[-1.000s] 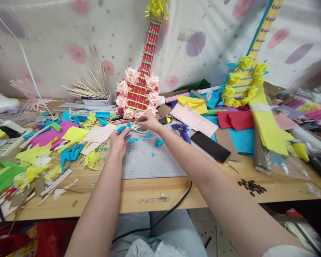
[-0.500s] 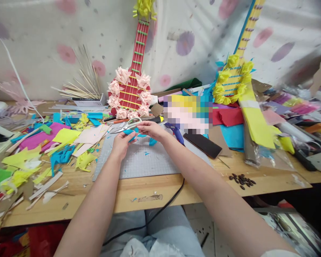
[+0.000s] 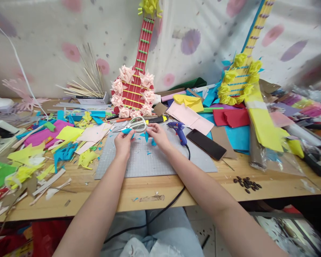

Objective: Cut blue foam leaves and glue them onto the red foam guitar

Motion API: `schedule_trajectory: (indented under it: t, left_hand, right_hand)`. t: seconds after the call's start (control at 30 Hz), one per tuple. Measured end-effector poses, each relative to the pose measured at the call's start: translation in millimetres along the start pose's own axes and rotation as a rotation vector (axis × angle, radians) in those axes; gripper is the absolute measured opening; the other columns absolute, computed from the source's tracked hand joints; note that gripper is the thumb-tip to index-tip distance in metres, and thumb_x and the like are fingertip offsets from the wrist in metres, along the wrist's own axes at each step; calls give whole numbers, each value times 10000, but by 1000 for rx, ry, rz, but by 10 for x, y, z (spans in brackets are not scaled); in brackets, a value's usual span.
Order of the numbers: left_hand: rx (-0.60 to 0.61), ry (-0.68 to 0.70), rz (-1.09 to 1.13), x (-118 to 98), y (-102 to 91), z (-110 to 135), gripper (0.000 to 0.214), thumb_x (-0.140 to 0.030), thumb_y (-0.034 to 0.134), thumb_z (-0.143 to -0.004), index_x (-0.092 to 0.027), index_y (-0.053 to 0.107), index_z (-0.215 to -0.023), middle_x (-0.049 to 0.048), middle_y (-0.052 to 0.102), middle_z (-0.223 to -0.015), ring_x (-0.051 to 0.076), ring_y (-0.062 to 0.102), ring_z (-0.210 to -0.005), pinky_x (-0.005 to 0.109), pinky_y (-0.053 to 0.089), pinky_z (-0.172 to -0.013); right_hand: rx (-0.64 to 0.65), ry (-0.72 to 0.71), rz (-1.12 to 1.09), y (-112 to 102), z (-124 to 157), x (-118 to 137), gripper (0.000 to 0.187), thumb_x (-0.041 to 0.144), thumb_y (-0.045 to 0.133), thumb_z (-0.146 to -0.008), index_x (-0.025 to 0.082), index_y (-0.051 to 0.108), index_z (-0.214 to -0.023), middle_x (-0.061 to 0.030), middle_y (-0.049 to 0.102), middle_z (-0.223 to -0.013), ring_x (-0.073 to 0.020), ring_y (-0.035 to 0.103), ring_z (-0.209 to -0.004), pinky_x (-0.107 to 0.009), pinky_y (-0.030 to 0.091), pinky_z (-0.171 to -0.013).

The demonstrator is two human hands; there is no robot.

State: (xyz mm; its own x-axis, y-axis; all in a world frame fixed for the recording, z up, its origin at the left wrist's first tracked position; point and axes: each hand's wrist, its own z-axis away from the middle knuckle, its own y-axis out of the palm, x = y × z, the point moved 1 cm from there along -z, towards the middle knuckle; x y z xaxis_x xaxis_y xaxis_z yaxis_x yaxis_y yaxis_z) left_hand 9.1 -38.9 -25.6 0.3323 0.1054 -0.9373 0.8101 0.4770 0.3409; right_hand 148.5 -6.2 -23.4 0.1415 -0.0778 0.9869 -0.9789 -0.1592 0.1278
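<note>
My left hand [image 3: 123, 145] pinches a small blue paper piece [image 3: 127, 131] between thumb and fingers, above the grey cutting mat [image 3: 141, 167]. A short way to its right, my right hand [image 3: 159, 137] has its fingertips closed on a pointed blue paper leaf [image 3: 146, 136]. The two hands are apart. White-handled scissors [image 3: 138, 123] lie just beyond them, blades pointing left. More blue paper [image 3: 153, 142] lies on the mat below my right fingers, partly hidden.
A blue glue gun [image 3: 178, 131] and a black phone [image 3: 205, 144] lie to the right. Behind stand a red paper guitar [image 3: 132, 93] with pink flowers and a yellow guitar [image 3: 237, 84]. Coloured paper scraps [image 3: 69, 134] cover the left; dark seeds [image 3: 247, 184] sit near the front edge.
My hands, close together on blue paper before, have drawn apart, each with a blue piece. The view has shifted slightly, and the whole glue gun now shows.
</note>
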Motion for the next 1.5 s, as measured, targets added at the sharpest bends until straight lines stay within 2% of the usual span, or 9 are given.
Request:
schedule_trajectory:
  t: [0.1,0.23,0.53,0.97,1.2,1.5]
  left_hand:
    - [4,32,-11,63,37,38,208,-252,730,-549,-141,649,-705,41,676,-722,161,620,-710,260,485,-580]
    - [20,48,0,113,66,71,210,-260,725,-553,-140,646,-706,36,680,-724,137,611,-673,258,489,-612]
    - [27,52,3,111,74,94,224,-270,734,-534,-140,650,-695,34,670,-705,134,597,-645,271,488,-618]
    - [38,39,8,88,83,115,265,-287,754,-497,-141,646,-690,27,671,-702,125,594,-653,264,484,-645]
    - [50,20,5,80,84,120,293,-299,768,-487,-138,645,-698,35,666,-709,143,598,-661,285,487,-629]
    - [89,17,-3,70,80,130,292,-301,763,-498,-135,658,-715,44,678,-732,134,600,-664,260,477,-618]
  right_hand:
    - [31,-2,-33,145,85,-147,350,212,637,-670,221,402,-930,81,616,-639,-90,591,-584,-243,486,-613]
    - [53,5,-50,244,113,-201,369,177,630,-675,229,357,-917,92,628,-642,-86,604,-571,-239,492,-610]
    - [25,12,-48,242,104,-190,355,179,631,-695,233,345,-898,91,620,-643,-98,626,-592,-256,524,-614]
    - [3,7,42,238,85,-223,319,210,637,-691,225,374,-869,89,621,-647,-85,604,-582,-238,498,-598]
    - [21,30,31,235,83,-185,295,200,635,-687,220,377,-828,99,594,-599,-78,580,-537,-224,475,-572]
    - [29,93,-3,224,96,-137,268,173,634,-703,206,392,-814,94,570,-554,-76,548,-494,-222,461,-565]
